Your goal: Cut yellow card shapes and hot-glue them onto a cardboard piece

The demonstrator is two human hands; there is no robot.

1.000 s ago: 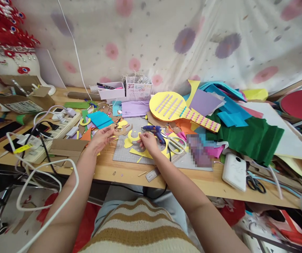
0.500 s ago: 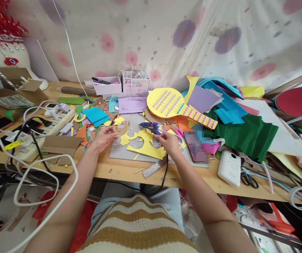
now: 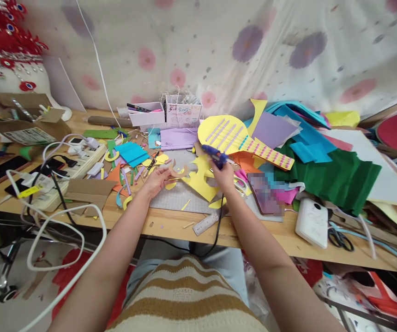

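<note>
My right hand [image 3: 224,174] is wrapped round a blue hot glue gun [image 3: 215,155], lifted over the mat, its nozzle pointing up and to the left. A black cord [image 3: 219,221] drops from it past the table edge. Between the fingertips of my left hand [image 3: 159,182] is a curved piece of brown cardboard [image 3: 179,172]. Below and between both hands, yellow paper [image 3: 200,182] with round cut-outs lies on the grey cutting mat [image 3: 171,200]. Just behind the glue gun rests a yellow paper guitar [image 3: 226,128] with strings and pink marks along its neck.
A phone [image 3: 262,193], a white power bank [image 3: 311,222] and black scissors [image 3: 340,239] lie to the right. A metal ruler [image 3: 206,223] sits near the front edge. Power strips [image 3: 77,168] with tangled white cables fill the left. Coloured paper [image 3: 340,180] is heaped at right.
My right hand has gripped the glue gun and raised it off the mat, turning its nozzle upward. The yellow paper has shifted. My left hand still holds the cardboard; the view has swung slightly left.
</note>
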